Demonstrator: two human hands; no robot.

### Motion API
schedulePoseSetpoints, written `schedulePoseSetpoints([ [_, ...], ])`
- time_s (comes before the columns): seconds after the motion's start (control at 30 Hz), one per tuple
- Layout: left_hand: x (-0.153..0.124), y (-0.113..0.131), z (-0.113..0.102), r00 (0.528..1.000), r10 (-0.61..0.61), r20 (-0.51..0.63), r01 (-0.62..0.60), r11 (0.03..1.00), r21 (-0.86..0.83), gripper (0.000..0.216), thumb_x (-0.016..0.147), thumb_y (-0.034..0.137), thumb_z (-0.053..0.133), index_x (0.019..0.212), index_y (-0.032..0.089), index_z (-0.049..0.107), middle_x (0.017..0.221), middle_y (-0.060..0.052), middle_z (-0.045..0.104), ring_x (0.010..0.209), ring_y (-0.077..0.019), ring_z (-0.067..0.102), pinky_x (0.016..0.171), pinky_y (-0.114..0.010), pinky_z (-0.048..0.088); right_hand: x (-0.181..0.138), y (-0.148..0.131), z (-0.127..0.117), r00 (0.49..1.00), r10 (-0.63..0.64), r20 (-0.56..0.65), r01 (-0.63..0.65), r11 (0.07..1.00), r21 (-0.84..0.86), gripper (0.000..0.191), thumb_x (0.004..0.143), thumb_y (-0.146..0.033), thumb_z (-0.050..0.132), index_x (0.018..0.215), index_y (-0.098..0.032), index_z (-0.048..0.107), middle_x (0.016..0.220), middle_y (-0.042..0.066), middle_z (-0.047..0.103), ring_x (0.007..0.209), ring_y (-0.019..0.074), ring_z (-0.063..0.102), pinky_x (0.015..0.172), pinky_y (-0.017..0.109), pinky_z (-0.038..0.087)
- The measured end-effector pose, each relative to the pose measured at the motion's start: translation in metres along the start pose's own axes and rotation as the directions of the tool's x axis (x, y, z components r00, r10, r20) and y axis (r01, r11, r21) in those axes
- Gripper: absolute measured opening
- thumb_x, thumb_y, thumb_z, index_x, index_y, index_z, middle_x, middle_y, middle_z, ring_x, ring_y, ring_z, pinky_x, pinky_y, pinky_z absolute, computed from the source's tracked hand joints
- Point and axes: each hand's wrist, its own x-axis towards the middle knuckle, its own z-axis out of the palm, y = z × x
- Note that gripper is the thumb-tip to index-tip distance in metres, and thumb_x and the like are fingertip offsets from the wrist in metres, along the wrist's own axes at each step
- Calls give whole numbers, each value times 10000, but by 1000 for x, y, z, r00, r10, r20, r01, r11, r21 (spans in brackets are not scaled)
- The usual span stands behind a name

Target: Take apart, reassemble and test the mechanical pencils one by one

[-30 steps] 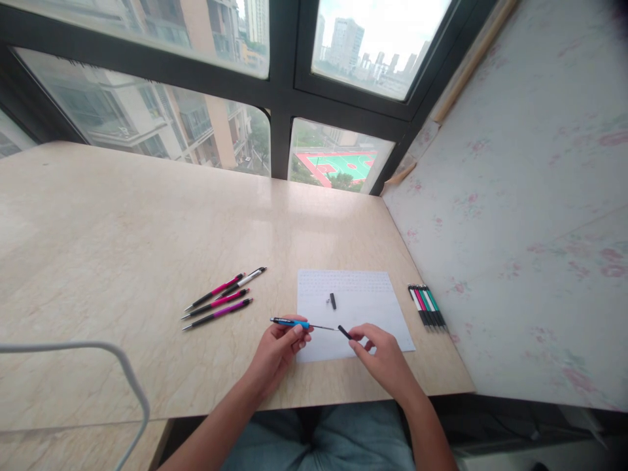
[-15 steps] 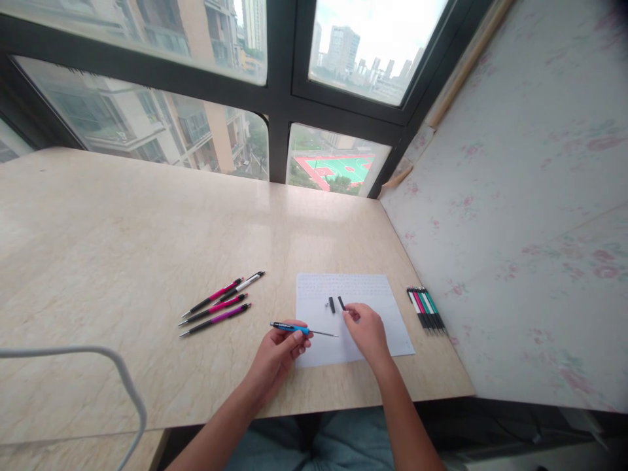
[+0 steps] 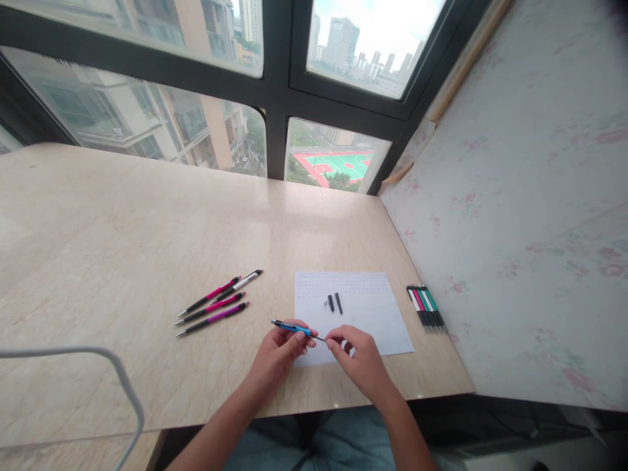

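Observation:
My left hand (image 3: 282, 350) is closed around the blue barrel of a pen (image 3: 293, 328), its black clip end pointing left. From the barrel's right end sticks a thin dark refill (image 3: 318, 338). My right hand (image 3: 357, 356) pinches the far end of that refill between thumb and fingertips, which partly hide it. Beyond the hands, on a sheet of paper (image 3: 363, 314) with handwriting along its top, lie a short black tube (image 3: 330, 303), a thinner black tube (image 3: 338, 303) and a tiny metallic piece (image 3: 326, 303).
To the left on the marbled tabletop (image 3: 147, 222) lie several assembled pens (image 3: 216, 317), pink, purple and white with black. A row of several pens (image 3: 426, 307) lies by the right wall. A white cable (image 3: 125, 379) loops at the lower left. The window (image 3: 277, 150) stands behind.
My right hand has let go of the thin black tube, which now lies beside the shorter one. It has moved down and left to the refill's end. My left hand is nearly still.

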Motion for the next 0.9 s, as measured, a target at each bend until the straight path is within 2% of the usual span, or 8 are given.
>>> schedulePoseSetpoints([
  [0.2, 1, -2, 0, 999, 30, -9, -30, 1000, 2, 269, 751, 310, 772, 936, 168, 638, 891, -70, 730, 736, -140, 642, 671, -248, 460, -2, 4, -10, 996, -36, 83, 41, 998, -51, 122, 863, -193, 589, 882, -209, 709, 783, 18, 672, 710, 148, 612, 589, 235, 456],
  [0.4, 1, 0, 3, 997, 28, -78, -30, 999, -30, 272, 738, 300, 785, 925, 162, 643, 869, -66, 728, 727, -122, 632, 652, -220, 456, -5, 7, -26, 992, 2, 128, 10, 995, -96, 139, 855, -172, 564, 859, -199, 700, 812, 28, 676, 741, 156, 623, 613, 244, 471],
  [0.5, 1, 1, 3, 996, 25, -90, -30, 998, -49, 270, 742, 291, 784, 934, 162, 647, 883, -66, 726, 744, -121, 634, 667, -219, 463, -4, 17, -31, 997, 42, 70, -35, 994, -100, 136, 845, -181, 549, 835, -197, 683, 825, 33, 679, 760, 166, 629, 610, 247, 471],
  [0.6, 1, 1, 2, 996, 16, -89, -22, 998, -63, 269, 744, 286, 784, 940, 162, 648, 876, -64, 724, 747, -125, 633, 669, -221, 469, 0, 33, -32, 994, 104, -46, -109, 985, -137, 142, 833, -200, 537, 823, -194, 679, 853, 46, 692, 773, 183, 634, 611, 264, 471],
  [0.77, 1, 0, 0, 997, -2, -78, -4, 997, -75, 261, 753, 284, 777, 940, 157, 646, 884, -74, 726, 742, -126, 630, 663, -220, 470, 21, 53, -24, 959, 159, -236, -214, 950, -229, 152, 809, -217, 546, 808, -187, 695, 808, 54, 704, 708, 191, 634, 708, 316, 487],
  [0.9, 2, 0, 0, 997, -5, -74, -1, 997, -76, 254, 755, 274, 775, 939, 154, 646, 885, -77, 725, 737, -129, 630, 668, -228, 470, 44, 55, -14, 931, 166, -324, -257, 930, -263, 158, 803, -223, 554, 792, -189, 708, 802, 62, 707, 718, 201, 645, 727, 318, 485],
])
